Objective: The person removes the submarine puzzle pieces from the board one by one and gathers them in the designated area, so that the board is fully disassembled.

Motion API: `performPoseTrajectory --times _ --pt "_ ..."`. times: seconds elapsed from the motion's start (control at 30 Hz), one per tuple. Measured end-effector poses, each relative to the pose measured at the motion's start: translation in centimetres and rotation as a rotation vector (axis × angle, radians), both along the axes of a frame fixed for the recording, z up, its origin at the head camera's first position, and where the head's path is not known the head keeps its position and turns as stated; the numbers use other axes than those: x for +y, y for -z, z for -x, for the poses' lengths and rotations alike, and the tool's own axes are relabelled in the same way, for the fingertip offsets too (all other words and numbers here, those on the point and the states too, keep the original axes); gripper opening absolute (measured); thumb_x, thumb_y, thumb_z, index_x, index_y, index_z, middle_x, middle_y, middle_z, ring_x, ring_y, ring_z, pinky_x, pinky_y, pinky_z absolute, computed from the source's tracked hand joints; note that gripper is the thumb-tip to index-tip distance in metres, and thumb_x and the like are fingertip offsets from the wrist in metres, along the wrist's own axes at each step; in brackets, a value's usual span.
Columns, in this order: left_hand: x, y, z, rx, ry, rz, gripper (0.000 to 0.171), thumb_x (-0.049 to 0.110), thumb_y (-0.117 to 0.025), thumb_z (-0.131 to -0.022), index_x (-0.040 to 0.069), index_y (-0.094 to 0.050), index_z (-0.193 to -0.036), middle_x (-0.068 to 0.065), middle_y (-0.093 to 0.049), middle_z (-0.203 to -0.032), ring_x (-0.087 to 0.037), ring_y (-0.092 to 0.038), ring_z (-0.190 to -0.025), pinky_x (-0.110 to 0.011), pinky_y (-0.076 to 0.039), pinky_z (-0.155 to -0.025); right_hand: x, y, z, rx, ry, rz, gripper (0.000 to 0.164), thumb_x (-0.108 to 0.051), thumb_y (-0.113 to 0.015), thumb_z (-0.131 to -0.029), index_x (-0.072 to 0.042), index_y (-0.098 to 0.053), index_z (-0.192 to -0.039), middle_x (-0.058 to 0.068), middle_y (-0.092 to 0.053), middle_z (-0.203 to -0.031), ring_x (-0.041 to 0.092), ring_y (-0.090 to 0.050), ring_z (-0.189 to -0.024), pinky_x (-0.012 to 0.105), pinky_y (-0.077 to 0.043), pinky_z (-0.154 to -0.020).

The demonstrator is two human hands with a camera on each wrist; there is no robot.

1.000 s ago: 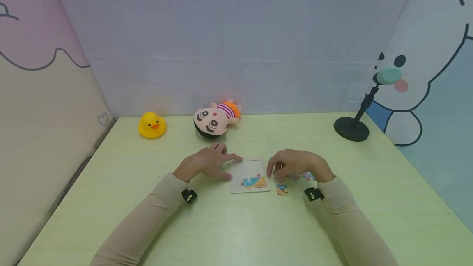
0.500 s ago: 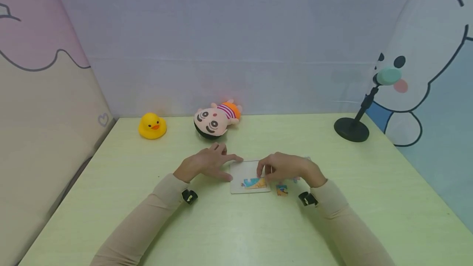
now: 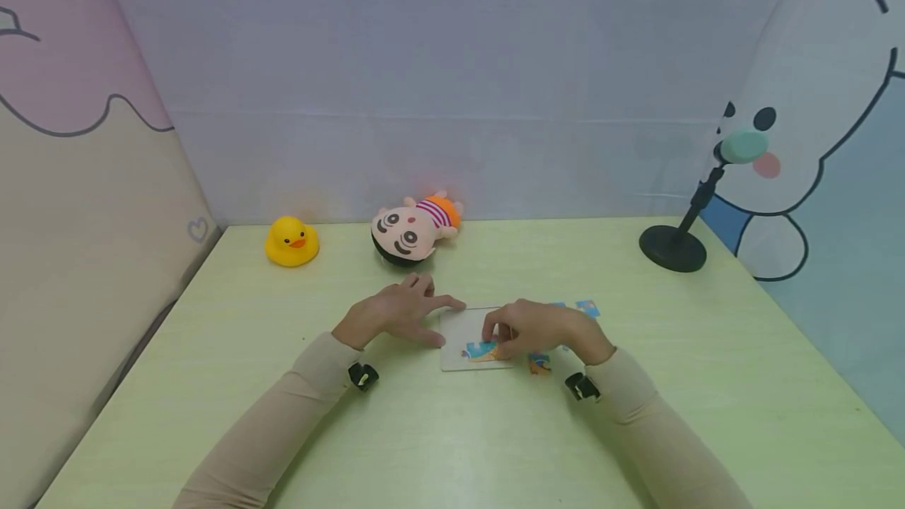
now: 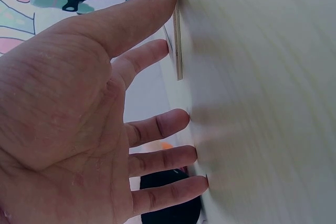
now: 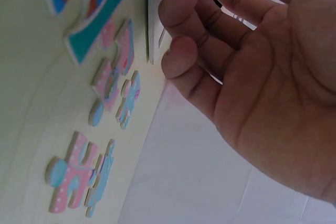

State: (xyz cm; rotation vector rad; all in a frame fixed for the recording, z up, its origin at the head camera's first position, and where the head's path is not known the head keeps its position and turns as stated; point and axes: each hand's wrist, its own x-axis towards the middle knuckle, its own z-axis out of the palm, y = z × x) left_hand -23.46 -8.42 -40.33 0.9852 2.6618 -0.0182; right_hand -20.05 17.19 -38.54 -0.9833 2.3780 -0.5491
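Note:
A square puzzle board [image 3: 459, 324] lies at mid-table, a few joined puzzle pieces [image 3: 481, 350] with a blue and sandy picture along its lower part. My left hand [image 3: 399, 313] is spread at the board's left side; in the left wrist view, thumb and index finger touch the board's edge [image 4: 177, 40] while the other fingertips rest on the table. Over the lower right of the board, my right hand [image 3: 540, 326] pinches a puzzle piece between thumb and curled fingers, the piece mostly hidden. A loose puzzle piece [image 3: 540, 365] lies just right of the board.
More loose pieces, some pink and dotted [image 5: 76, 174], lie beyond and under the right hand. At the back are a yellow rubber duck [image 3: 292, 242], a plush doll [image 3: 406, 234] on its side, and a black stand [image 3: 673, 247] with a mint-green head.
My right hand has moved left from the loose pieces onto the board's lower right, uncovering blue pieces behind it. The left hand stays at the board's left edge.

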Motion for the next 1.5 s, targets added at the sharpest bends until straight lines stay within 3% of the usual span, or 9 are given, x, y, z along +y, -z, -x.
performPoseTrajectory --times 0.2,0.4,0.67,1.1,1.27,1.5 --pt "0.0 0.1 0.0 0.001 -0.005 0.006 0.063 0.054 -0.067 -0.092 0.043 -0.043 -0.149 -0.006 -0.040 -0.115 -0.023 -0.038 -0.104 -0.036 -0.042 -0.078 -0.6 0.2 -0.3 0.013 0.000 0.004 0.016 -0.011 -0.067 -0.095 -0.009 -0.064 -0.111 -0.005 -0.055 -0.074 0.006 -0.046 -0.064 0.026 -0.041 -0.066" --pt "0.0 -0.1 -0.1 0.001 -0.005 0.008 0.063 0.054 -0.067 -0.091 0.043 -0.043 -0.149 -0.006 -0.040 -0.114 -0.023 -0.038 -0.104 -0.036 -0.042 -0.079 -1.3 0.6 -0.5 0.020 0.025 -0.018 0.017 -0.010 -0.067 -0.092 -0.009 -0.060 -0.108 -0.006 -0.060 -0.072 0.006 -0.050 -0.056 0.025 -0.042 -0.061" --pt "0.0 -0.5 -0.2 0.013 0.013 0.004 0.062 0.053 -0.066 -0.092 0.041 -0.043 -0.149 -0.007 -0.041 -0.114 -0.024 -0.038 -0.104 -0.038 -0.043 -0.080 -1.8 0.8 -0.7 0.066 0.050 -0.049 0.016 -0.010 -0.070 -0.092 -0.011 -0.059 -0.103 -0.004 -0.055 -0.069 0.007 -0.046 -0.056 0.024 -0.039 -0.058" --pt "-0.1 -0.5 -0.2 0.009 0.020 0.012 0.062 0.053 -0.066 -0.093 0.040 -0.043 -0.149 -0.007 -0.041 -0.114 -0.025 -0.038 -0.106 -0.038 -0.043 -0.081 -2.0 0.7 -0.8 0.050 0.077 -0.047 0.016 -0.008 -0.069 -0.093 -0.012 -0.055 -0.101 -0.003 -0.057 -0.072 0.008 -0.048 -0.053 0.025 -0.041 -0.058" --pt "-0.1 -0.6 -0.2 0.003 0.015 0.014 0.062 0.053 -0.066 -0.093 0.040 -0.043 -0.149 -0.007 -0.041 -0.115 -0.025 -0.039 -0.106 -0.039 -0.043 -0.082 -2.0 0.5 -0.8 0.065 0.072 -0.031 0.006 -0.005 -0.057 -0.100 -0.011 -0.055 -0.098 -0.003 -0.057 -0.072 0.008 -0.046 -0.058 0.026 -0.041 -0.062" --pt "0.0 -0.6 -0.1 -0.009 0.007 0.011 0.063 0.054 -0.066 -0.092 0.041 -0.043 -0.149 -0.007 -0.041 -0.116 -0.024 -0.039 -0.107 -0.038 -0.043 -0.081 -1.7 0.1 -0.9 0.032 0.067 -0.014 0.012 -0.007 -0.047 -0.105 -0.010 -0.054 -0.096 0.002 -0.059 -0.074 0.010 -0.047 -0.054 0.027 -0.041 -0.065"
